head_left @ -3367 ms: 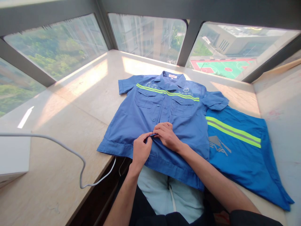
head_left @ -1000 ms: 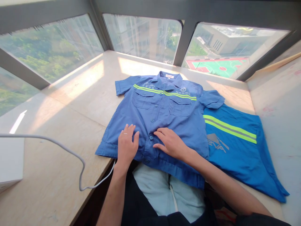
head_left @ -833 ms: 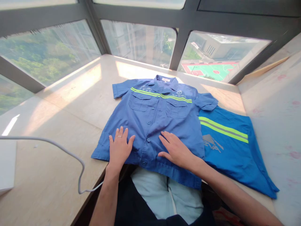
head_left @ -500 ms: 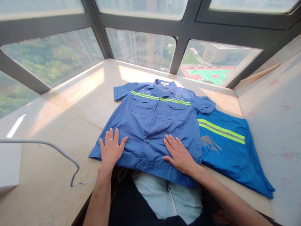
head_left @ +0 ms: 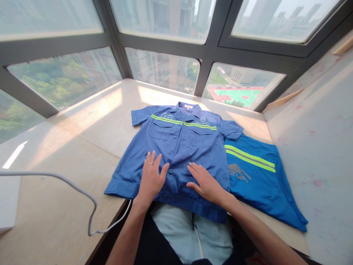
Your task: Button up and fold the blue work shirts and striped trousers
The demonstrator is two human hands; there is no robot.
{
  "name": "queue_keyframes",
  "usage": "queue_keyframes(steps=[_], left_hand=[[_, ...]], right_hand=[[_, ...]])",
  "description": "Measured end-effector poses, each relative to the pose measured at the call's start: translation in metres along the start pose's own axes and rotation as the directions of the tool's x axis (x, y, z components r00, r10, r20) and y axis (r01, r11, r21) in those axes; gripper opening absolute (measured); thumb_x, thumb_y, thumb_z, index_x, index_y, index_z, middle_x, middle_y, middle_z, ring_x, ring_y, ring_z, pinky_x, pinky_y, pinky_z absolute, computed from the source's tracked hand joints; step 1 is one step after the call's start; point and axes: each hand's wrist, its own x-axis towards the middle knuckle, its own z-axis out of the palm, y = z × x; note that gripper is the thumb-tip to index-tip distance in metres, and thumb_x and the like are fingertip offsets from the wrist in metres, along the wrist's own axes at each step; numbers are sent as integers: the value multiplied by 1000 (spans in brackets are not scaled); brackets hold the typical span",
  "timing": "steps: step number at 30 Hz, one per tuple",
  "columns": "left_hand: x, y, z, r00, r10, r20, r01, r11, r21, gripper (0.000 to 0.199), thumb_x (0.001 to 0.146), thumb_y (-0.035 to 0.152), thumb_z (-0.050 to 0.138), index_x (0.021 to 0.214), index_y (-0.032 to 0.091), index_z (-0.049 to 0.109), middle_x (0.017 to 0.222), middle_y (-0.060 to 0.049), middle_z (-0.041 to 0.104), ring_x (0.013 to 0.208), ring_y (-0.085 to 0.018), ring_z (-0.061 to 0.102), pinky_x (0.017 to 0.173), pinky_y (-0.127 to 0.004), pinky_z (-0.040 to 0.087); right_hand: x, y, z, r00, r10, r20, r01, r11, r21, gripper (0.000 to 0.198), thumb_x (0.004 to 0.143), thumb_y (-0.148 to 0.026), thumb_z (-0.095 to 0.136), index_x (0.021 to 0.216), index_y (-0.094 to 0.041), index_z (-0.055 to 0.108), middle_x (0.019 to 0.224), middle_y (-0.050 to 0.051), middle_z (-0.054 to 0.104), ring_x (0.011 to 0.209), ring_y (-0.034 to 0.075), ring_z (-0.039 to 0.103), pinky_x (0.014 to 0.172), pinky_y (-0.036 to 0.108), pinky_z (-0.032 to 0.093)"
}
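A blue short-sleeved work shirt [head_left: 165,147] lies face up and spread out, its collar toward the window and its hem over the front edge above my lap. Two chest pockets, a button front and a yellow-green reflective stripe show on it. My left hand [head_left: 152,176] is open over the lower front, left of the buttons, with a ring on one finger. My right hand [head_left: 205,184] is open with fingers extended over the lower right front. Whether either palm presses the cloth I cannot tell. A brighter blue folded garment [head_left: 253,180] with a reflective stripe lies partly under the shirt's right side.
The pale sill top [head_left: 68,198] carries everything. A grey cable [head_left: 68,180] loops across its left part, beside a white box [head_left: 9,202] at the left edge. Window frames [head_left: 162,44] rise behind, and a flower-patterned wall [head_left: 317,158] stands at the right.
My left hand has moved right, from the shirt's lower left toward the button line. My right hand stays over the lower right front. The camera view has tilted up slightly.
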Motion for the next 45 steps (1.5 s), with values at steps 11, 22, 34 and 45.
queue_keyframes(steps=[11, 22, 34, 45], left_hand=[[107, 29, 22, 906, -166, 390, 103, 979, 176, 39, 92, 44, 56, 116, 16, 68, 117, -16, 68, 104, -28, 67, 88, -35, 51], [145, 35, 39, 865, -206, 458, 150, 976, 157, 22, 85, 30, 59, 101, 18, 69, 105, -15, 73, 100, -29, 70, 79, -33, 51], [143, 44, 74, 951, -169, 258, 136, 981, 140, 29, 97, 33, 40, 96, 19, 65, 94, -10, 74, 88, -24, 70, 69, -30, 42], [139, 37, 80, 961, -184, 206, 165, 981, 106, 32, 98, 40, 41, 86, 22, 65, 84, -5, 73, 79, -20, 68, 61, -28, 30]], right_hand=[[84, 26, -60, 988, 83, -132, -44, 961, 274, 32, 97, -24, 51, 126, -17, 64, 119, 11, 71, 112, 24, 66, 100, 40, 52], [99, 52, 5, 993, 71, -99, -72, 997, -8, 32, 93, -19, 56, 123, -17, 65, 127, 15, 64, 117, 27, 59, 99, 46, 50], [88, 49, 18, 903, 163, -397, -154, 987, 54, 34, 100, -28, 44, 128, -17, 61, 129, 16, 62, 122, 28, 57, 103, 52, 50], [92, 47, 15, 890, 282, -358, -280, 958, 59, 34, 99, -26, 46, 128, -15, 60, 128, 17, 63, 121, 27, 58, 103, 48, 49]])
